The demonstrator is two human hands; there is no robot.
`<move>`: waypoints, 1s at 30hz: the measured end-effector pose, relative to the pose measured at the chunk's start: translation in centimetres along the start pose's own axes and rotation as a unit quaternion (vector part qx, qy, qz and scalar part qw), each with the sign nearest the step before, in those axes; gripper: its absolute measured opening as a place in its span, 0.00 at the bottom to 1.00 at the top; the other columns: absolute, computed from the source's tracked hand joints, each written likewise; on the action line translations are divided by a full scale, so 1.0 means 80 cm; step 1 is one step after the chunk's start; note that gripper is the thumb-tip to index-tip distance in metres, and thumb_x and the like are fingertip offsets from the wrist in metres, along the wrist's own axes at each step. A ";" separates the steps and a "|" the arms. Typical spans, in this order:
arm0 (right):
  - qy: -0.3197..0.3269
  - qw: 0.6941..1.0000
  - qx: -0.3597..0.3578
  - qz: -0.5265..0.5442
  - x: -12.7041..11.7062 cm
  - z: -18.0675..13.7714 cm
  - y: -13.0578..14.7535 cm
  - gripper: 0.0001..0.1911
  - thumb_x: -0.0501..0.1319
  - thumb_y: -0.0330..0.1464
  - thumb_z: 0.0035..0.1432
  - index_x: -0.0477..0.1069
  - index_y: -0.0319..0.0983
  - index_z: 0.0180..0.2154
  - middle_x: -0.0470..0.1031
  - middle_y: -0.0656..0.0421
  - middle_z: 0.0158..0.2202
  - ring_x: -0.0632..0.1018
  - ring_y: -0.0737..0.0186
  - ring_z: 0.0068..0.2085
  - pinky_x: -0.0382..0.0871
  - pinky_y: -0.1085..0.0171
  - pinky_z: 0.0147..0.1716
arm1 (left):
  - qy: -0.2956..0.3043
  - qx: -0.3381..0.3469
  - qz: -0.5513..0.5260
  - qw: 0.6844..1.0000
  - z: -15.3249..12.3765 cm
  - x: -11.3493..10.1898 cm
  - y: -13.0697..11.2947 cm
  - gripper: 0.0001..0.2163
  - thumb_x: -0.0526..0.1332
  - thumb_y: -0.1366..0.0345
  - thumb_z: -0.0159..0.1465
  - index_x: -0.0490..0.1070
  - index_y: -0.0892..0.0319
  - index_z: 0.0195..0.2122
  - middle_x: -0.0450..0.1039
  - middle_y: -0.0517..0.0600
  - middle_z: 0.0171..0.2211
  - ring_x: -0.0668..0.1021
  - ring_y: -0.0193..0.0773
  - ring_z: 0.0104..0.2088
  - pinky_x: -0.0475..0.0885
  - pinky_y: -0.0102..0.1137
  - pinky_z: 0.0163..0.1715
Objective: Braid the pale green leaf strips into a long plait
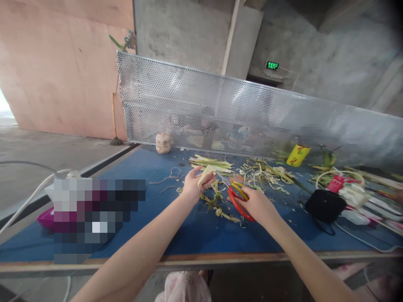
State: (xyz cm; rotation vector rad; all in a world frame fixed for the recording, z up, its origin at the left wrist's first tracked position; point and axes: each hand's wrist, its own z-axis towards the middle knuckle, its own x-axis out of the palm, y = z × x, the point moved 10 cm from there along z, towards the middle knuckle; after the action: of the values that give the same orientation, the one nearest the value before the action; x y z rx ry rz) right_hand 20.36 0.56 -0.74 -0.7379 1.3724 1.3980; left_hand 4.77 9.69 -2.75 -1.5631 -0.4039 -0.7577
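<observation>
My left hand (194, 184) is closed around a pale yellow-green strip of plant leaf (206, 173), held just above the blue table (151, 184). My right hand (256, 203) grips red-and-yellow-handled scissors (236, 193), whose blades point left toward the leaf strip and nearly touch it. Below and between the hands lie shredded leaf scraps (218, 207). A bundle of long green-yellow strips (211, 162) lies just behind my left hand.
A perforated metal screen (252, 113) stands along the table's far edge. A small pale jar (163, 143), a yellow can (297, 155), a black pouch (325, 205) and cluttered items (355, 191) sit right. A pink tray (47, 218) and cables (28, 197) lie left.
</observation>
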 end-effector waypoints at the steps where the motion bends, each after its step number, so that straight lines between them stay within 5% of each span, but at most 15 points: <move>1: 0.002 1.000 0.000 0.008 0.000 0.000 -0.001 0.23 0.51 0.53 0.49 0.70 0.42 0.34 0.74 0.55 0.24 0.73 0.58 0.25 0.57 0.67 0.21 | -0.003 0.000 0.003 1.000 0.001 -0.001 0.001 0.27 0.60 0.82 0.51 0.54 0.68 0.51 0.75 0.52 0.25 0.79 0.37 0.26 0.74 0.33 0.34; 9: 0.033 0.998 0.042 0.028 -0.009 0.004 -0.030 0.24 0.50 0.52 0.50 0.70 0.41 0.35 0.75 0.55 0.25 0.75 0.56 0.25 0.60 0.66 0.20 | -0.010 0.014 0.025 1.000 0.005 -0.007 -0.001 0.31 0.67 0.78 0.46 0.55 0.68 0.50 0.75 0.54 0.25 0.79 0.39 0.28 0.74 0.30 0.30; 22: 0.010 0.973 0.190 -0.132 -0.005 0.030 -0.116 0.28 0.47 0.53 0.50 0.70 0.36 0.32 0.75 0.47 0.32 0.77 0.49 0.33 0.67 0.57 0.27 | -0.005 0.052 0.080 0.995 0.001 -0.003 -0.012 0.33 0.67 0.74 0.45 0.56 0.65 0.53 0.73 0.49 0.23 0.75 0.32 0.23 0.62 0.21 0.16; 27: 0.004 0.977 0.153 -0.150 -0.004 0.047 -0.103 0.25 0.55 0.49 0.47 0.71 0.34 0.36 0.72 0.44 0.38 0.75 0.47 0.38 0.68 0.56 0.32 | 0.040 0.092 0.179 0.979 -0.004 0.013 -0.019 0.33 0.66 0.73 0.47 0.55 0.65 0.54 0.72 0.46 0.21 0.74 0.32 0.23 0.65 0.23 0.19; 30: -0.080 0.985 0.068 -0.134 -0.027 0.051 -0.057 0.17 0.54 0.41 0.53 0.72 0.35 0.35 0.70 0.45 0.42 0.72 0.47 0.45 0.66 0.55 0.39 | 0.074 0.109 0.233 0.963 -0.010 0.023 -0.020 0.31 0.65 0.71 0.48 0.57 0.63 0.53 0.72 0.47 0.22 0.75 0.34 0.24 0.66 0.24 0.20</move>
State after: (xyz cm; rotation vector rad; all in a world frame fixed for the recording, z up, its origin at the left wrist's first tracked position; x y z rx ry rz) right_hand 26.17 3.30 0.37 -0.6757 1.1826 1.1156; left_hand 4.91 8.80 -0.34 -1.3128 0.0002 -0.4415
